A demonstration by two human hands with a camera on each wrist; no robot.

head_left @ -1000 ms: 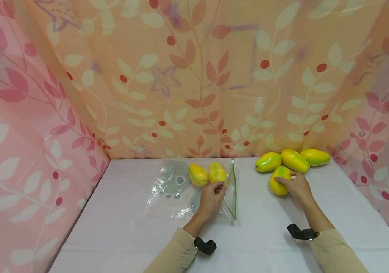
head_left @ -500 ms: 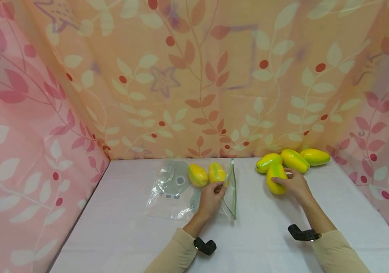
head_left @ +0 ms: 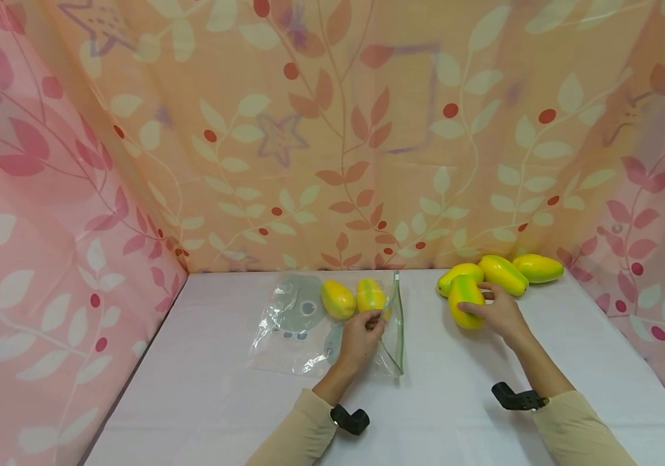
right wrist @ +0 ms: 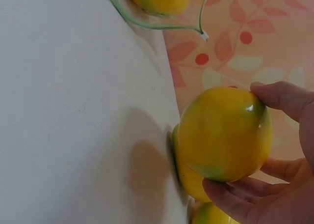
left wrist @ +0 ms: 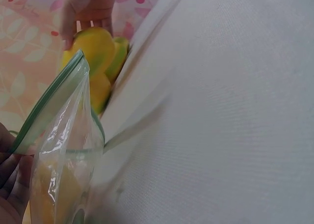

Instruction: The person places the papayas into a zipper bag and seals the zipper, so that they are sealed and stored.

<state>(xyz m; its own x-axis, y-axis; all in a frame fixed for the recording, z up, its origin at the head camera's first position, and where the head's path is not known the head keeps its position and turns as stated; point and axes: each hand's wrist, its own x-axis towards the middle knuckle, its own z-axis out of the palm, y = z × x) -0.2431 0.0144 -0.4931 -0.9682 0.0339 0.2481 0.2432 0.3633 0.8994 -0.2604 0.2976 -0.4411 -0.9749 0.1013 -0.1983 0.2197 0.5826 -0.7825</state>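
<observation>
My right hand grips a glossy yellow-green papaya between thumb and fingers. In the right wrist view this papaya is held off the table, its shadow on the white cloth. My left hand pinches the upper edge of a clear zip bag near its green-trimmed mouth, holding the mouth apart. Inside the bag lie two more papayas, one on the left and one by the opening. The left wrist view shows the bag's raised green rim beside the left fingers.
Behind the right hand, three papayas rest in a row near the back of the table: a left one, a middle one and a right one. A leaf-patterned curtain rises behind the white tablecloth.
The right hand has lifted the papaya slightly and moved it a little to the left, tilting it more upright. The left hand and the bag stay where they were.
</observation>
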